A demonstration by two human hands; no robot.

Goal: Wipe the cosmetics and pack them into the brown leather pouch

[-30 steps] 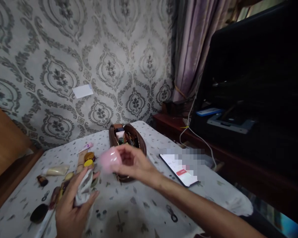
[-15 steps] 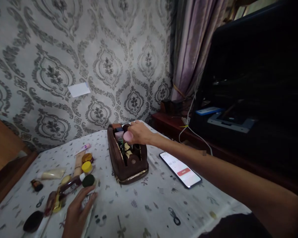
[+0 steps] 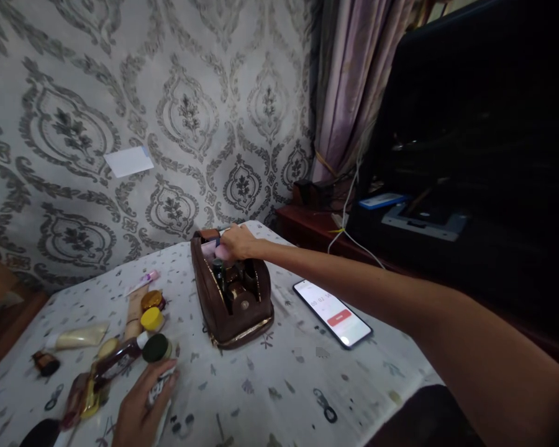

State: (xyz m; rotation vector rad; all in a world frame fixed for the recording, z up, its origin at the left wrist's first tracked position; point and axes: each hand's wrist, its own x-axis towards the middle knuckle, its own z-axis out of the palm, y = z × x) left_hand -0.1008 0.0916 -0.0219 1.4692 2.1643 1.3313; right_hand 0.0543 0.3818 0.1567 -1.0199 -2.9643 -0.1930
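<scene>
Brown bag (image 3: 218, 310) sits unzipped near the middle of the table, mouth upward. From where I stand, a loose spread of cosmetics lies to its left: a wine-coloured bottle (image 3: 118, 362) with a white cap, then a dark-lidded jar (image 3: 156, 347), a yellow-lidded jar (image 3: 151, 318) and an amber jar (image 3: 153, 300). A lit phone (image 3: 334, 313) lies flat on the right. Beyond it the right forearm reaches across, and the hand blocks my sight of part of the bag's far end.

Close in, the left hand (image 3: 144, 400) has its fingers bent around a crumpled white wad (image 3: 161, 388), just beside the dark-lidded jar. Farther off, the right hand (image 3: 236, 243) is curled closed at the bag's far end, a pink rounded item (image 3: 222, 252) showing under its fingers; I can't tell whether that touches the contents.

White tablecloth (image 3: 242, 403) with small printed sprigs covers the table. The bag looks like smooth leather, boxy, edged with a gold-toned zip. Behind rises grey damask wallpaper (image 3: 189, 115), beside a mauve curtain (image 3: 338, 81).
</scene>
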